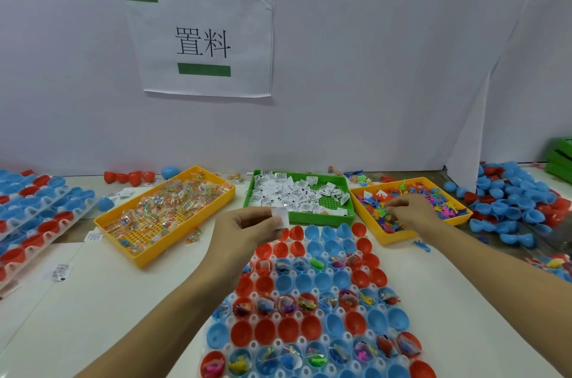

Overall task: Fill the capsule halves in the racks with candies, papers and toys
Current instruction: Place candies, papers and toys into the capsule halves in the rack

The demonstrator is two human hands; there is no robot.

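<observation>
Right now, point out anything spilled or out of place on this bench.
Stray pieces lie outside their trays: a candy packet beside the yellow candy tray, a folded paper on the table at left, and a blue toy below the toy tray.

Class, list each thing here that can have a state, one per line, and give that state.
left hand: pinching a white paper
right hand: fingers curled in the toy tray
candy tray: partly emptied
paper tray: partly emptied
rack: some capsule halves filled, others empty
</observation>
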